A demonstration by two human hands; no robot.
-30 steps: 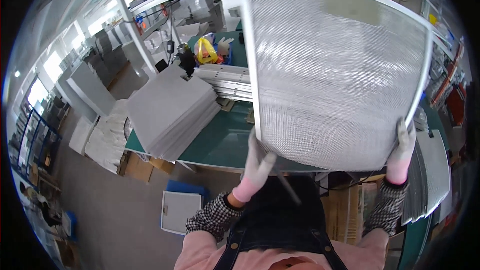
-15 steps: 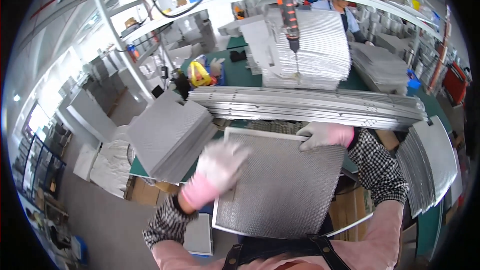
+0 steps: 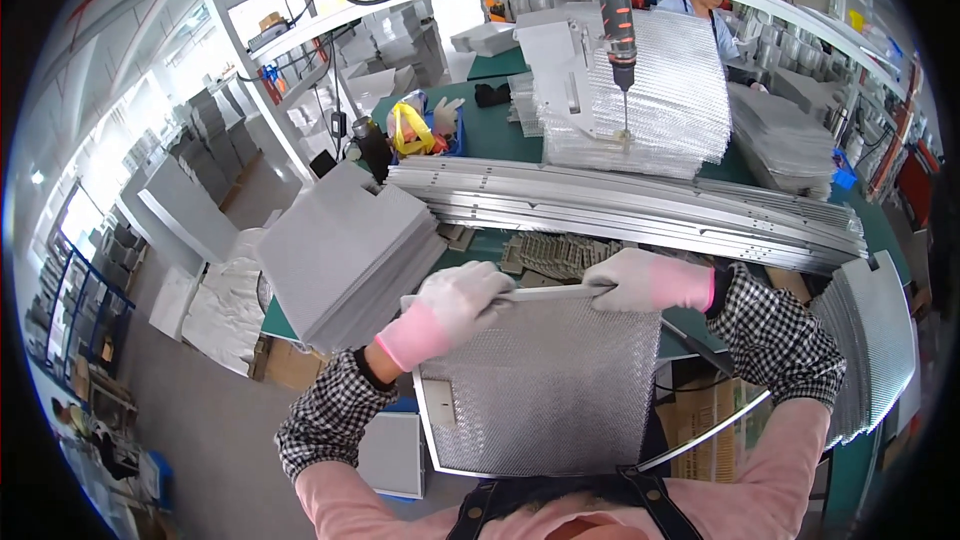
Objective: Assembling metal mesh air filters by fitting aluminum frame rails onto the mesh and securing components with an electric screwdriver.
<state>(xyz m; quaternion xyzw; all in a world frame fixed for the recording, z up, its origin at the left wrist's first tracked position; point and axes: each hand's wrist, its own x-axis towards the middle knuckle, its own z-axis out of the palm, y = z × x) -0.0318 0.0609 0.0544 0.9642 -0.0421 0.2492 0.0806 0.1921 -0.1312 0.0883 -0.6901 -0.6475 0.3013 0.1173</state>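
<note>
A square metal mesh panel point(image 3: 545, 390) with a white edge frame leans tilted in front of my body. My left hand point(image 3: 455, 305), in a white and pink glove, is closed over the panel's upper left corner. The top edge near the upper right corner is gripped by my right hand point(image 3: 645, 282), gloved the same way, its thumb hidden behind or under the rim. On the panel's left side sits a small beige rectangular plate point(image 3: 439, 403). A thin white strip point(image 3: 705, 432) runs slanting from the panel's lower right.
Long metal profiles point(image 3: 620, 202) lie across the green bench beyond my hands. Stacked grey sheets point(image 3: 345, 250) stand left, mesh sheets point(image 3: 868, 340) right. Small beige parts point(image 3: 560, 255) lie behind the panel. An orange-black power screwdriver point(image 3: 615, 15) hangs overhead. Another person point(image 3: 700, 15) is at the back.
My left hand has moved up from the panel's left side onto its upper left corner, uncovering the beige plate. My right hand keeps its grip while the panel's top edge tilts lower.
</note>
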